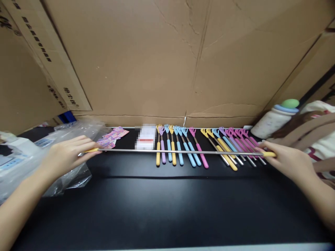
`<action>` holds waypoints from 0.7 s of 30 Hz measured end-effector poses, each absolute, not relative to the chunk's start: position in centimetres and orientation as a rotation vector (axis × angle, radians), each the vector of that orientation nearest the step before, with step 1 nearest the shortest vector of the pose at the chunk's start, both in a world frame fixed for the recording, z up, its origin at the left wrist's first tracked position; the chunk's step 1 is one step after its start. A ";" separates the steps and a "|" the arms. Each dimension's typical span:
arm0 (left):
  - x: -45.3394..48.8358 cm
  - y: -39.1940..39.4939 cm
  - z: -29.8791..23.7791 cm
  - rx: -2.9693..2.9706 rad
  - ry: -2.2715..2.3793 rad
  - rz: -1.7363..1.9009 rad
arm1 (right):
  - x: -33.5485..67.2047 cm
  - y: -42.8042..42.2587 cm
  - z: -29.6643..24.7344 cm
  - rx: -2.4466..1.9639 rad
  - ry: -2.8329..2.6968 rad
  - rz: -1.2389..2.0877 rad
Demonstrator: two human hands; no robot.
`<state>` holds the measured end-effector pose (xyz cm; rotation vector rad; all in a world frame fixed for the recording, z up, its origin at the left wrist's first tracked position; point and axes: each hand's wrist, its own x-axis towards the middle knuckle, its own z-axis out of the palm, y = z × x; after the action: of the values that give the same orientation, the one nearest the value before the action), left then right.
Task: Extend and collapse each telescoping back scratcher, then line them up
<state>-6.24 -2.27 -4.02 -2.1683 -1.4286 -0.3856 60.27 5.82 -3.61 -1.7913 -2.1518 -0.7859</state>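
A telescopic back scratcher (146, 151), drawn out long, is stretched level above the black table between my two hands. My left hand (69, 153) is closed on its yellow end at the left. At the other yellow end, the fingers of my right hand (290, 158) are closed too; which end is the claw is hard to make out. Behind the metal rod lies a row of short back scratchers (179, 153) in yellow, purple, blue and pink, claws toward the cardboard. Further right, a denser group of back scratchers (230, 150) lies slanted near my right hand.
Clear plastic bags (78, 174) spread over the left side, beside pink printed packets (112, 137). A white labelled item (146, 137), partly blurred, lies mid-back. Cardboard (146, 62) walls the rear. A white bottle with a green top (274, 118) and cloth (321, 139) are at right.
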 end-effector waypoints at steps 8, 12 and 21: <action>-7.5 -2.3 -3.8 -2.180 -1.572 -0.449 | 60.5 5.9 -4.1 -1.953 -2.097 -0.822; -7.8 -2.1 -4.0 -2.243 -1.699 -0.384 | 60.7 6.0 -4.4 -2.018 -2.097 -0.844; -7.1 -1.8 -4.2 -2.232 -1.710 -0.258 | 61.3 6.4 -4.6 -1.954 -2.127 -0.821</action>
<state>-7.09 -1.84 -4.17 -2.2324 -1.7096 -0.2578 61.32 6.44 -4.62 -1.9540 -2.1266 -0.8209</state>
